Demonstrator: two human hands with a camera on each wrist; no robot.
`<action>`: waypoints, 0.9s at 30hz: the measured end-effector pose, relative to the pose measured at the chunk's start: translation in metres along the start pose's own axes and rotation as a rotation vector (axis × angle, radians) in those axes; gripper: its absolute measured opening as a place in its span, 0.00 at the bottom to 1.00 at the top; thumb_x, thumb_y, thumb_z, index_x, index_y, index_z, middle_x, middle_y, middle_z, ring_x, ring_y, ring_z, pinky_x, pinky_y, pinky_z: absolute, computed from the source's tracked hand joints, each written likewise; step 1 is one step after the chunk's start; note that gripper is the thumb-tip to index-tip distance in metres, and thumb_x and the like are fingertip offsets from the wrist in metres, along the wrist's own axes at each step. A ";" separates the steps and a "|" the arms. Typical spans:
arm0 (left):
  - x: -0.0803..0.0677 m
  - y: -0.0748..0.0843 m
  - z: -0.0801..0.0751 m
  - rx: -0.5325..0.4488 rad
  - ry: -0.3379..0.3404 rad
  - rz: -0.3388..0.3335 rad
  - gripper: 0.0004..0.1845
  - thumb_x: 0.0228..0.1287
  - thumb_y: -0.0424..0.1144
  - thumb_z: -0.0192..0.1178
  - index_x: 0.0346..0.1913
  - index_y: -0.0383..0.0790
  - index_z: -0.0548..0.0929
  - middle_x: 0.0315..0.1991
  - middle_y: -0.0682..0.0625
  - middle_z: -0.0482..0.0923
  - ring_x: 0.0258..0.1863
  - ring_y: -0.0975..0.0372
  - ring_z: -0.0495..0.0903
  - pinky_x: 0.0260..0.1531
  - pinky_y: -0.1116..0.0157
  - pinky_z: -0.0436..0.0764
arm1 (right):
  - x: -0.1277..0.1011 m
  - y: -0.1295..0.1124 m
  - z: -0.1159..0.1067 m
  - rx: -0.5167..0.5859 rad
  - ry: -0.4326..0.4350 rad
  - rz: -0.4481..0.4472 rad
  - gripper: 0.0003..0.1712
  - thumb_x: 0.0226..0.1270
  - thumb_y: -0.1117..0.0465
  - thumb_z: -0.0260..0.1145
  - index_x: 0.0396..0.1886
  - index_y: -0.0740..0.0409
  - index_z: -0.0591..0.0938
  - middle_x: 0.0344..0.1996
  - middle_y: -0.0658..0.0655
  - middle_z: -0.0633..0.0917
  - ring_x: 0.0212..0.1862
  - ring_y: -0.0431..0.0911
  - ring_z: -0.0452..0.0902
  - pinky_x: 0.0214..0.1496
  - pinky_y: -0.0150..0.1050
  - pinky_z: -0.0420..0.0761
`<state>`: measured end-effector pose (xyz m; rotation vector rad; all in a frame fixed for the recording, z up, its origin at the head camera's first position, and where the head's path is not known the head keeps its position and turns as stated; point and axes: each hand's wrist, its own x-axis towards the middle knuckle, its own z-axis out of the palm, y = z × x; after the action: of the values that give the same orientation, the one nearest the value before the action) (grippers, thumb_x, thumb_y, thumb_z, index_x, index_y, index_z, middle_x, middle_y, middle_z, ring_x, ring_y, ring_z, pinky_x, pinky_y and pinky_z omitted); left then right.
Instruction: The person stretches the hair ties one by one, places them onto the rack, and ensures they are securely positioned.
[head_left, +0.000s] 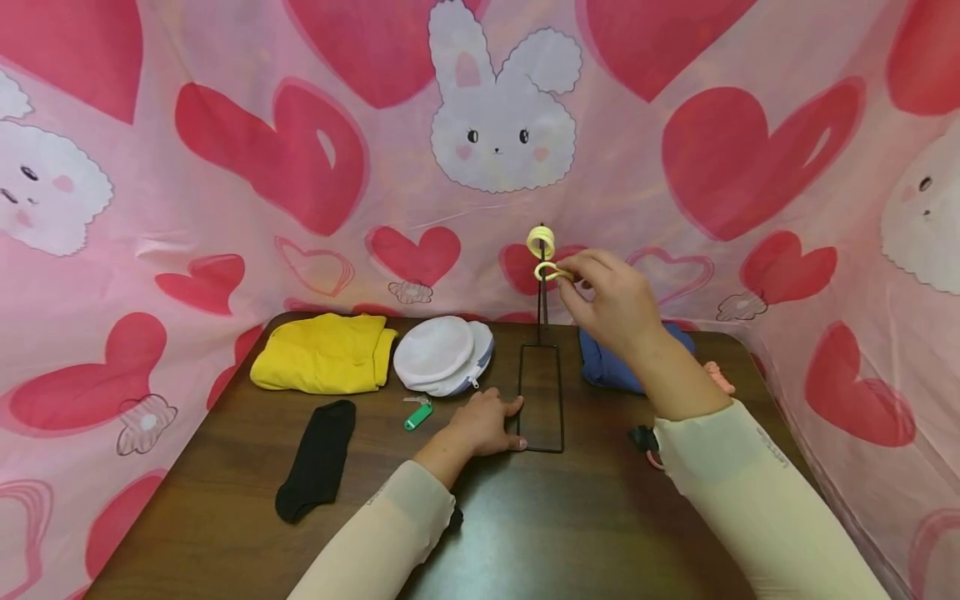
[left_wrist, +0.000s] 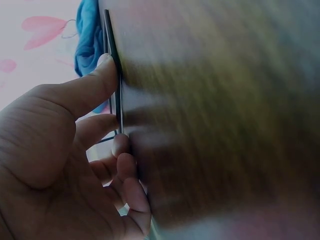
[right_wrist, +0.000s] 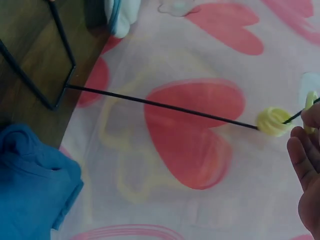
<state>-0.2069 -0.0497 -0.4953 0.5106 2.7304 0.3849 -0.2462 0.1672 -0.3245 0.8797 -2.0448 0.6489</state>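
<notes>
A black wire stand [head_left: 561, 400] has a rectangular base on the table and an upright rod rising at the back. Yellow coiled rings [head_left: 541, 242] hang around the rod near its top. My right hand [head_left: 611, 300] pinches a thin yellow ring [head_left: 547, 271] between thumb and fingertips; it overlaps the rod in the head view. In the right wrist view, the pinched ring [right_wrist: 310, 107] appears close by the rod's tip, beside the coiled rings. My left hand [head_left: 483, 422] rests low on the table, thumb and forefinger pressing the base's left side, fingers spread.
On the left lie a folded yellow cloth [head_left: 322, 354] and a black sock [head_left: 317, 458]. A white zippered pouch [head_left: 435, 354] and a green key tag [head_left: 418, 417] are beside my left hand. Blue cloth [head_left: 607, 367] and a coral item [head_left: 718, 377] lie right. A pink curtain [head_left: 495, 208] stands behind.
</notes>
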 end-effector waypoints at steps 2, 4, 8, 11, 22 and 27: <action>0.000 0.000 0.000 0.000 0.003 0.000 0.44 0.59 0.65 0.71 0.77 0.63 0.69 0.67 0.43 0.70 0.62 0.49 0.72 0.54 0.44 0.78 | 0.004 0.007 0.008 -0.021 0.009 0.028 0.10 0.63 0.67 0.75 0.44 0.66 0.88 0.39 0.60 0.87 0.35 0.51 0.86 0.39 0.48 0.86; -0.001 0.000 0.000 -0.002 0.007 0.000 0.44 0.59 0.65 0.72 0.77 0.63 0.69 0.67 0.43 0.70 0.62 0.49 0.72 0.53 0.44 0.78 | 0.008 0.013 0.015 -0.030 0.025 0.056 0.10 0.65 0.66 0.74 0.44 0.67 0.88 0.39 0.61 0.87 0.35 0.52 0.86 0.40 0.48 0.86; 0.000 0.000 0.001 -0.002 0.008 0.000 0.44 0.59 0.65 0.72 0.77 0.63 0.70 0.67 0.43 0.71 0.62 0.48 0.72 0.53 0.44 0.78 | 0.016 0.022 0.026 -0.024 0.064 0.103 0.10 0.65 0.67 0.72 0.44 0.68 0.87 0.39 0.63 0.86 0.36 0.53 0.86 0.42 0.48 0.86; -0.001 0.000 0.001 0.001 0.008 0.003 0.44 0.59 0.65 0.72 0.77 0.63 0.70 0.67 0.43 0.71 0.62 0.48 0.72 0.53 0.44 0.78 | 0.019 0.024 0.030 -0.011 0.066 0.119 0.12 0.63 0.69 0.72 0.46 0.70 0.86 0.40 0.65 0.86 0.37 0.54 0.87 0.43 0.48 0.86; 0.000 -0.003 0.000 0.015 0.006 0.018 0.44 0.60 0.65 0.71 0.78 0.62 0.69 0.66 0.42 0.71 0.62 0.48 0.73 0.52 0.44 0.79 | -0.033 0.015 0.002 0.117 -0.014 0.177 0.19 0.59 0.71 0.76 0.51 0.65 0.87 0.44 0.61 0.87 0.35 0.50 0.88 0.41 0.47 0.87; -0.001 -0.003 0.001 0.015 -0.007 0.017 0.44 0.60 0.65 0.70 0.78 0.62 0.69 0.67 0.42 0.71 0.62 0.48 0.73 0.53 0.44 0.79 | -0.077 0.011 -0.013 0.150 -0.085 0.189 0.21 0.57 0.73 0.78 0.51 0.61 0.88 0.44 0.55 0.89 0.36 0.46 0.87 0.42 0.34 0.84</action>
<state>-0.2066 -0.0521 -0.4970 0.5391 2.7261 0.3660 -0.2151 0.2109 -0.3828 0.8167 -2.1959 0.8917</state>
